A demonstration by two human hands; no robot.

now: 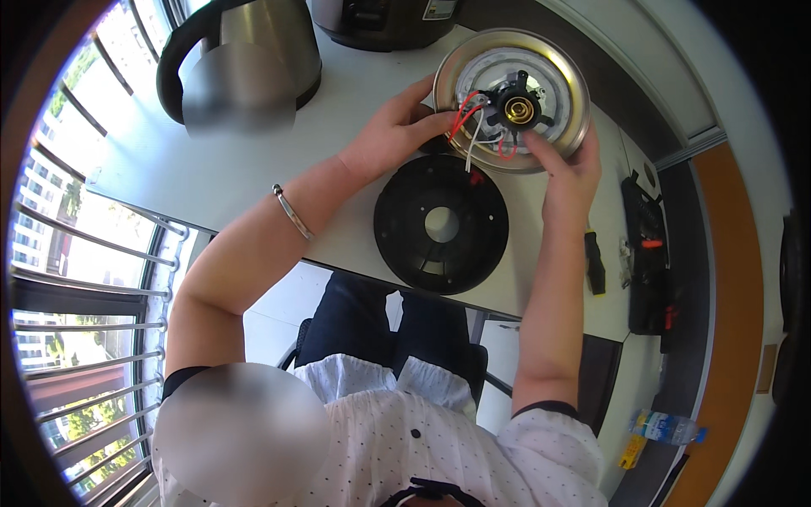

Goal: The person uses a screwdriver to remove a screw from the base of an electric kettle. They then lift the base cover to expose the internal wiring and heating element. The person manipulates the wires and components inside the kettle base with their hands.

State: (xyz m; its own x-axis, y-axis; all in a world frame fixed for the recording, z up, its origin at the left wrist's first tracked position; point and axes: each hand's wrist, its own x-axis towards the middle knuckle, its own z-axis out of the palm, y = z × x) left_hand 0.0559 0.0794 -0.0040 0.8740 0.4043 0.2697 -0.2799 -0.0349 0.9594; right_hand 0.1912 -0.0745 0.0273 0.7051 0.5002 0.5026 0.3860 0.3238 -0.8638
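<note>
Both my hands grip a round metal vessel (578,93), apparently a kettle body with its underside facing up. At its middle sits a black round connector (519,108) with a brass-coloured centre; red and white wires run from it toward the left. My left hand (404,127) is closed on the left rim, near the wires. On the lower right side, my right hand (570,173) holds the rim, its thumb reaching in beside the connector. Just below lies a black round plastic cover (397,224) with a hole in its centre, on the white table (338,224).
A steel kettle (262,34) with a black handle stands at the far left, beside a dark appliance (384,21). Right of my right forearm lies a black-handled screwdriver (596,264). Farther right are a black tool case (646,279) and a plastic bottle (667,427).
</note>
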